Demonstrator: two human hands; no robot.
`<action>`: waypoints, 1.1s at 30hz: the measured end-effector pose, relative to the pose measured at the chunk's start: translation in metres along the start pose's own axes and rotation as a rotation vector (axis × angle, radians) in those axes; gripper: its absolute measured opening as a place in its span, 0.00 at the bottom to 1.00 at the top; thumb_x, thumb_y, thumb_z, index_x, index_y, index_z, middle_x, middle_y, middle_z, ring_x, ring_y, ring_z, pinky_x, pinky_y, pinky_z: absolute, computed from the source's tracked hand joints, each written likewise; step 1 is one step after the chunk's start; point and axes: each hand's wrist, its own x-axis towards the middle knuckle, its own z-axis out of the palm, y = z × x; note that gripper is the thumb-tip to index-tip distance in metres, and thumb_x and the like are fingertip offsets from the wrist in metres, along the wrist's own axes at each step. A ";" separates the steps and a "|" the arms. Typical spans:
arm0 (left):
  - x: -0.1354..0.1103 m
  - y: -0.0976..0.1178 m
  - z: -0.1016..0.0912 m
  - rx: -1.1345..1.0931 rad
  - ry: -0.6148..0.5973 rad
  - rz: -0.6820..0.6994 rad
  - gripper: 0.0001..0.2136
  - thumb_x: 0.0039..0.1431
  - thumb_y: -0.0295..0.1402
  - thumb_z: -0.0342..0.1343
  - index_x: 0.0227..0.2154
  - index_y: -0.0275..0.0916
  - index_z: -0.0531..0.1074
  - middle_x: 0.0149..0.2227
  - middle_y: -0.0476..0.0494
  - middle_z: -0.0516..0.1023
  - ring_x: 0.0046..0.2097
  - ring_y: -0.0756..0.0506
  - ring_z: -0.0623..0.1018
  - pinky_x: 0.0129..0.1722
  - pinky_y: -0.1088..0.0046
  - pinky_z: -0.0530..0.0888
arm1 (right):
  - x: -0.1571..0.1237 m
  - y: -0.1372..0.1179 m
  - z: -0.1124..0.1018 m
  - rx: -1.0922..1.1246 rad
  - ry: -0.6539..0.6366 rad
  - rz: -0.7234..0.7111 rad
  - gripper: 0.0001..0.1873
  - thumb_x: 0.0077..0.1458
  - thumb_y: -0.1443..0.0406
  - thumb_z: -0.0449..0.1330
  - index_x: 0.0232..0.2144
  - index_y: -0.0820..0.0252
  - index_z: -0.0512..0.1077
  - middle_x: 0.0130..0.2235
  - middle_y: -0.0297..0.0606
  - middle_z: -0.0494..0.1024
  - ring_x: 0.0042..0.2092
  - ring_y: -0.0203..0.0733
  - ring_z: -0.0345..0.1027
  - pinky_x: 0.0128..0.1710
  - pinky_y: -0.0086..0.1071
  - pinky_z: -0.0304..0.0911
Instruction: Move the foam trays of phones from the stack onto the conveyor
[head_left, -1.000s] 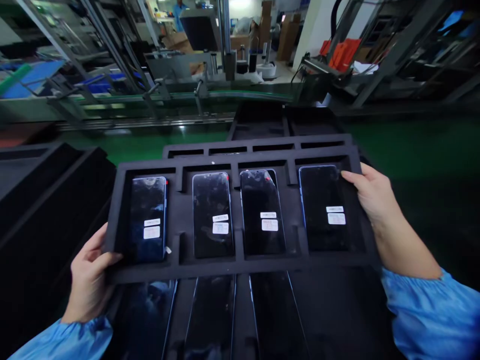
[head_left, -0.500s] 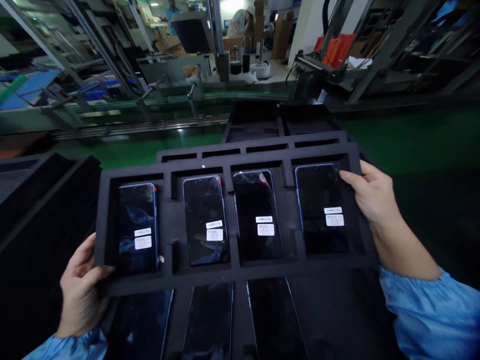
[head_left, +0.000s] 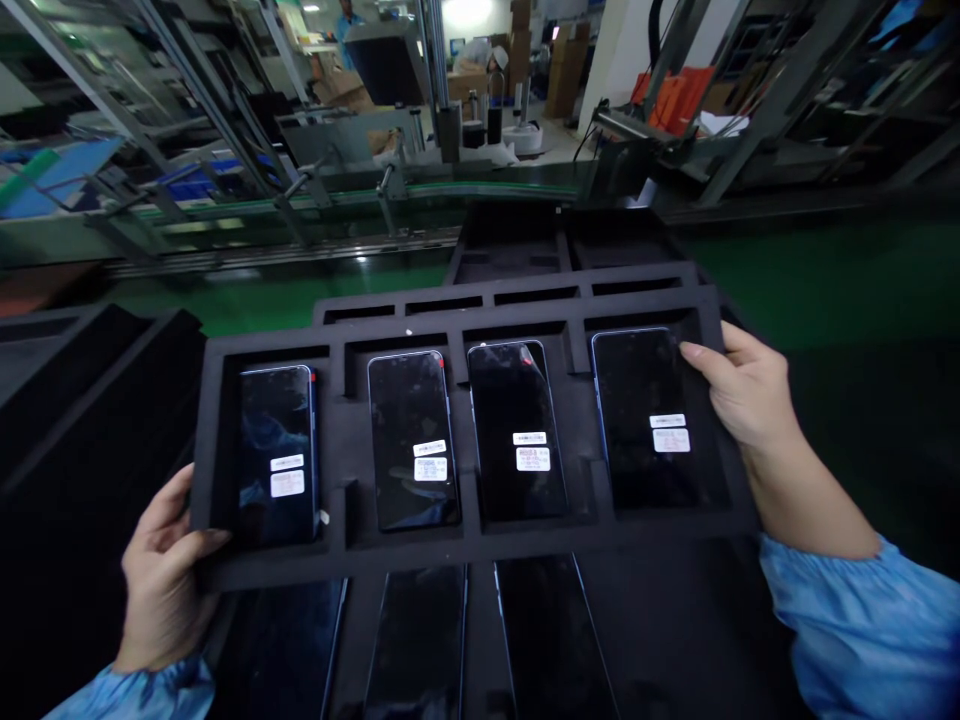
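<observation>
I hold a black foam tray (head_left: 345, 440) level in front of me. Several dark phones lie in its slots, each with white labels; the leftmost phone (head_left: 277, 455) sits near my left hand and the rightmost phone (head_left: 649, 415) near my right. My left hand (head_left: 161, 585) grips the tray's near left corner, thumb on top. My right hand (head_left: 739, 385) grips the right edge, thumb on the rim. Below the tray another foam tray (head_left: 480, 640) holds more phones.
More black foam trays (head_left: 517, 290) are stacked just behind, and others lie at the left (head_left: 67, 400). A green conveyor belt (head_left: 300, 290) runs across beyond them, with metal frames and machines behind. A person in blue stands far back (head_left: 346, 20).
The tray has shifted slightly left and its left end dropped a little over the last second. Since half a second ago almost nothing has moved. Both hands keep their grip.
</observation>
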 end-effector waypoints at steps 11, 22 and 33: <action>0.007 -0.004 -0.002 -0.120 -0.067 0.049 0.30 0.33 0.22 0.60 0.46 0.47 0.73 0.37 0.55 0.74 0.33 0.52 0.69 0.30 0.85 0.68 | 0.002 0.005 -0.001 -0.110 0.132 0.076 0.24 0.35 0.53 0.69 0.39 0.48 0.77 0.42 0.36 0.76 0.44 0.53 0.69 0.50 0.51 0.63; 0.008 -0.006 -0.003 -0.162 -0.108 0.057 0.32 0.34 0.22 0.58 0.49 0.45 0.70 0.33 0.54 0.74 0.29 0.53 0.70 0.28 0.84 0.68 | 0.003 0.016 -0.003 -0.120 0.109 0.024 0.21 0.43 0.54 0.68 0.42 0.44 0.75 0.45 0.39 0.74 0.45 0.53 0.69 0.44 0.49 0.65; 0.006 -0.002 -0.001 -0.134 -0.110 0.056 0.32 0.35 0.23 0.58 0.49 0.45 0.69 0.30 0.53 0.73 0.26 0.51 0.69 0.25 0.80 0.68 | 0.004 0.020 -0.006 -0.148 0.098 0.027 0.22 0.42 0.51 0.67 0.42 0.43 0.75 0.45 0.38 0.74 0.43 0.54 0.70 0.39 0.49 0.67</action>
